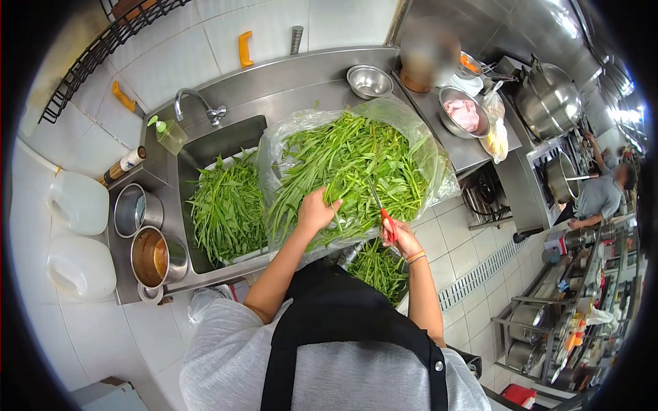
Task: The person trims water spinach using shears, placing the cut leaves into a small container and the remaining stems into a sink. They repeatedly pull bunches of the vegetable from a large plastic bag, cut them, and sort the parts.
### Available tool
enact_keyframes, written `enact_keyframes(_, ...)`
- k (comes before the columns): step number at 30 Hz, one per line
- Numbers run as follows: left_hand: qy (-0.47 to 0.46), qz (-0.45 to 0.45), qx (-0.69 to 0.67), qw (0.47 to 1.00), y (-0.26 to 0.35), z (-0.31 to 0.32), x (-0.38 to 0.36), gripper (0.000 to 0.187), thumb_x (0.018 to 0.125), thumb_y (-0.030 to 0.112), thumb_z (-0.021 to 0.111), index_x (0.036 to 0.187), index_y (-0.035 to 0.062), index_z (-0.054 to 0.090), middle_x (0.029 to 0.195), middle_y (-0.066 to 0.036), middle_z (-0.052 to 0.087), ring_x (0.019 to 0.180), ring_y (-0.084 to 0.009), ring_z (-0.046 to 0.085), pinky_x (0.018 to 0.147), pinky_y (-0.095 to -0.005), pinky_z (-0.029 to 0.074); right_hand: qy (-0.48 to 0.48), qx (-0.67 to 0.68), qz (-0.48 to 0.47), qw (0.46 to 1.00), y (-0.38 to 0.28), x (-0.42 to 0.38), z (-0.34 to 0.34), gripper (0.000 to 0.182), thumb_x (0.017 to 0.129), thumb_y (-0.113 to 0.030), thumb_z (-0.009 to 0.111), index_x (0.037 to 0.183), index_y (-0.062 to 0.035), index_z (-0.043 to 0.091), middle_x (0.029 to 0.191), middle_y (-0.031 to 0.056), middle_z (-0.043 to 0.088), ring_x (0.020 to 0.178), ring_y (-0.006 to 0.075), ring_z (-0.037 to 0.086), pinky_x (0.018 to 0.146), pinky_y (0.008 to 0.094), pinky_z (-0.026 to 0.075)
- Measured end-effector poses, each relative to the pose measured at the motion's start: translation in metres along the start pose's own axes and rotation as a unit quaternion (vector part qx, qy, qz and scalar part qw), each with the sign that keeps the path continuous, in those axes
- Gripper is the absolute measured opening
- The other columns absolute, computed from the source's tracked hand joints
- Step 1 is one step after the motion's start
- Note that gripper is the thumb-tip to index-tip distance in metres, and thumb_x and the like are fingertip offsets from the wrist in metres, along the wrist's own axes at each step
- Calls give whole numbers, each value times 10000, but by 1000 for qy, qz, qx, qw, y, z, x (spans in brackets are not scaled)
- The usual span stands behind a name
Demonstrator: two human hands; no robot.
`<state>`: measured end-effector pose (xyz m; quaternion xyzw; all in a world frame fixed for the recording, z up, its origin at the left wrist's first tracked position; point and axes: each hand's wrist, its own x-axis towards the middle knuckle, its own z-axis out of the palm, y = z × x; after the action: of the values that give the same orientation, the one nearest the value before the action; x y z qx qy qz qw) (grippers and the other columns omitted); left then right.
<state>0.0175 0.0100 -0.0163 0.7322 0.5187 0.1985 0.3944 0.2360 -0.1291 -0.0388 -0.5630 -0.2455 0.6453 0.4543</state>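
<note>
Long leafy greens (343, 147) fill a clear plastic bag (274, 137) laid open on the steel counter. My left hand (317, 209) is closed around some of the stems at the near edge of the pile. Red-handled scissors (388, 225) are in my right hand (403, 241), their blades pointing away from me into the greens. More cut greens (226, 205) lie in the sink (233, 135) at the left. Below the counter edge, between my right arm and the bag, another heap of greens (377, 272) shows.
A faucet (214, 113) and soap bottle (170, 135) stand behind the sink. Metal pots (159, 257) and white jugs (79, 267) are at the left. A steel bowl (370, 82) sits behind the bag, a bowl of meat (464, 115) right. Another person (600, 195) stands far right.
</note>
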Motion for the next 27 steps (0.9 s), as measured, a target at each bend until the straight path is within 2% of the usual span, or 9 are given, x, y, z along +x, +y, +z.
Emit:
enact_keyframes(6, 107, -13, -39, 993, -6, -29, -13, 609, 765, 539, 617, 1085, 22, 592, 904, -187, 643, 835, -283, 621, 775, -378, 473, -41, 22, -48, 998, -14, -2, 15, 367, 857, -466, 549, 749, -119, 500, 657, -19, 491, 586, 74, 474, 551, 214, 431)
enact_keyframes(8, 63, -102, -132, 984, 6, -80, -21, 633, 792, 557, 577, 1089, -2, 587, 984, -214, 629, 926, -297, 610, 837, -383, 454, -20, 13, -64, 998, -18, -3, 17, 363, 858, -458, 553, 746, -117, 500, 656, -21, 491, 589, 74, 476, 548, 212, 430)
enact_keyframes(12, 181, -139, 28, 973, -35, -149, -19, 636, 802, 520, 584, 1105, -39, 560, 1015, -228, 617, 963, -324, 600, 852, -402, 444, -6, -2, -52, 999, -19, -4, 18, 344, 859, -442, 559, 761, -116, 518, 654, -27, 502, 585, 61, 477, 543, 199, 428)
enact_keyframes(15, 134, -178, 121, 967, -118, -164, 17, 655, 769, 495, 632, 1143, -33, 529, 1046, -221, 605, 1027, -315, 575, 854, -408, 448, 26, -78, -12, 997, -22, 2, 25, 336, 851, -437, 577, 750, -120, 528, 649, -38, 506, 573, 49, 466, 520, 188, 399)
enact_keyframes(17, 51, -376, 333, 863, -139, -163, 32, 597, 764, 410, 654, 1177, 5, 507, 1035, -218, 595, 1046, -323, 554, 864, -405, 449, 16, -99, -26, 995, -25, 13, 32, 337, 847, -435, 584, 738, -121, 529, 645, -42, 503, 566, 45, 460, 504, 186, 380)
enact_keyframes(18, 53, -374, 334, 863, -130, -163, 35, 597, 764, 410, 654, 1177, 5, 507, 1035, -218, 595, 1046, -323, 554, 864, -405, 449, 9, -119, -42, 992, -28, 20, 36, 338, 844, -433, 591, 727, -122, 530, 640, -45, 501, 559, 42, 454, 489, 183, 361)
enact_keyframes(20, 170, -246, 389, 871, -94, -145, 38, 379, 759, 252, 634, 1081, 57, 590, 997, -186, 597, 1005, -343, 553, 853, -414, 452, 5, -142, -71, 987, -37, 34, 48, 353, 844, -435, 592, 717, -112, 528, 629, -42, 494, 533, 42, 433, 463, 183, 327)
enact_keyframes(23, 265, 59, 135, 953, -69, -92, 65, 199, 684, 59, 593, 861, 94, 679, 959, -123, 621, 909, -340, 573, 782, -415, 468, -18, -187, -52, 981, -51, 62, 68, 404, 820, -481, 603, 709, -100, 525, 611, -36, 485, 511, 55, 425, 455, 192, 350)
enact_keyframes(27, 149, 115, 17, 982, -25, -18, 94, 119, 721, 147, 658, 804, 61, 663, 869, -130, 640, 773, -317, 597, 732, -390, 479, 77, -209, 19, 975, -58, 80, 78, 499, 755, -564, 626, 648, -93, 500, 589, -22, 476, 474, 74, 432, 447, 209, 395)
